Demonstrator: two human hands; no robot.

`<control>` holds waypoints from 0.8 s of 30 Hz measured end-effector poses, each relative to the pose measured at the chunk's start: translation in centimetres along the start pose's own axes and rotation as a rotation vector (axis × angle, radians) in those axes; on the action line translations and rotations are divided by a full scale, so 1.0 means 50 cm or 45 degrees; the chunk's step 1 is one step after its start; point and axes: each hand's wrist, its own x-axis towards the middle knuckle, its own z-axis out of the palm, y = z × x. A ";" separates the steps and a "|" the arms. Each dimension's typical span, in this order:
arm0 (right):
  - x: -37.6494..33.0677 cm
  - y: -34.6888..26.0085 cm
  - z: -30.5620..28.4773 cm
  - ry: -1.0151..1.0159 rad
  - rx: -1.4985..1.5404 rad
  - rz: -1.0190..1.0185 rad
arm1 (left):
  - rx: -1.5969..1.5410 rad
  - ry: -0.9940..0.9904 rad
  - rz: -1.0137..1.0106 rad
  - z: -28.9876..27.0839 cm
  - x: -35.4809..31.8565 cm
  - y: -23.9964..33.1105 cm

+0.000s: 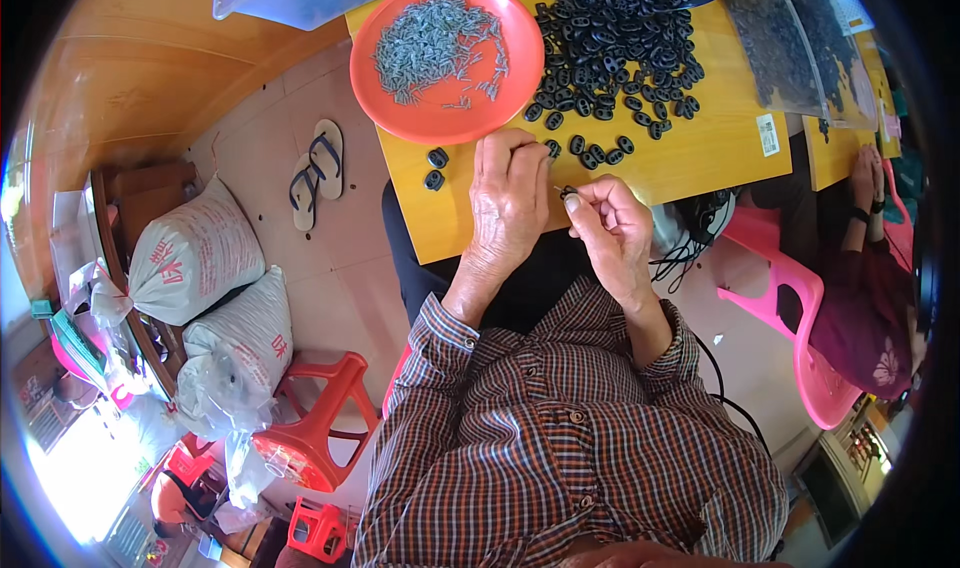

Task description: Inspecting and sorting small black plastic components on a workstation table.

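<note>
My left hand (508, 200) rests at the table's front edge with its fingers bent together; its thumb and whatever it may grip are hidden. Beside its fingertips lies a small black two-holed plastic piece (552, 149). Just to the right, my right hand (613, 226) pinches a similar black piece (569, 192) between thumb and fingers. A thin pale tip shows between that piece and the left hand, too small to name. Beyond my left hand stands an orange-red plate (430, 128) with a heap of small grey metal pins (437, 46), perhaps screws.
Many black pieces (625, 43) are heaped on the yellow table (715, 133), with two more (435, 169) left of my hand. Clear bags (785, 43) of pieces lie at right. A pink chair (800, 313), another person (865, 298), sandals (318, 173), sacks (195, 253) and a red stool (325, 418) surround me.
</note>
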 end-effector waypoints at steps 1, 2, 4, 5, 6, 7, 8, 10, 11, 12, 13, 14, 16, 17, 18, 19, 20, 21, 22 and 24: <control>-0.001 -0.003 -0.001 -0.007 -0.012 0.007 | -0.015 0.040 -0.009 0.002 0.001 0.001; -0.002 -0.005 -0.002 -0.014 -0.024 0.015 | -0.029 0.079 -0.017 0.005 0.002 0.002; 0.000 -0.003 0.003 -0.009 -0.016 0.002 | 0.020 0.070 -0.025 0.006 0.012 0.002; 0.001 -0.002 0.006 -0.003 -0.011 -0.010 | 0.068 0.062 -0.034 0.006 0.016 0.002; 0.001 -0.003 0.005 -0.001 -0.011 -0.009 | 0.066 0.060 -0.033 0.008 0.021 0.005; 0.001 -0.006 0.005 -0.014 -0.017 -0.018 | 0.098 0.057 -0.026 0.010 0.025 0.007; 0.001 -0.008 0.004 -0.027 -0.023 -0.027 | 0.131 0.054 -0.019 0.012 0.027 0.009; -0.001 -0.011 0.002 -0.022 -0.033 -0.034 | 0.126 0.053 -0.029 0.008 0.024 0.009; -0.002 -0.012 0.001 -0.024 -0.041 -0.044 | 0.126 0.059 -0.041 0.005 0.021 0.009; -0.002 -0.013 0.001 -0.021 -0.039 -0.040 | 0.125 0.053 -0.042 0.003 0.016 0.008; -0.003 -0.015 0.000 -0.017 -0.048 -0.039 | 0.130 0.073 -0.056 0.001 0.009 0.006; -0.003 -0.016 -0.001 -0.013 -0.056 -0.039 | 0.136 0.094 -0.070 0.000 0.005 0.006; -0.003 -0.017 -0.001 -0.018 -0.059 -0.044 | 0.142 0.097 -0.077 -0.003 0.001 0.007; -0.003 -0.017 0.000 -0.021 -0.067 -0.054 | 0.143 0.104 -0.082 -0.005 -0.001 0.008; -0.003 -0.017 -0.001 -0.021 -0.064 -0.053 | 0.145 0.101 -0.082 -0.006 -0.002 0.009; -0.003 -0.017 -0.003 -0.025 -0.067 -0.053 | 0.138 0.102 -0.104 -0.007 -0.003 0.012; -0.002 -0.017 -0.004 -0.029 -0.071 -0.053 | 0.130 0.103 -0.127 -0.008 -0.003 0.013; -0.002 -0.017 -0.004 -0.028 -0.069 -0.053 | 0.131 0.101 -0.125 -0.008 -0.003 0.014; -0.002 -0.016 -0.004 -0.021 -0.063 -0.051 | 0.143 0.103 -0.130 -0.008 -0.003 0.014; -0.002 -0.015 -0.005 -0.015 -0.056 -0.050 | 0.157 0.106 -0.133 -0.007 -0.001 0.015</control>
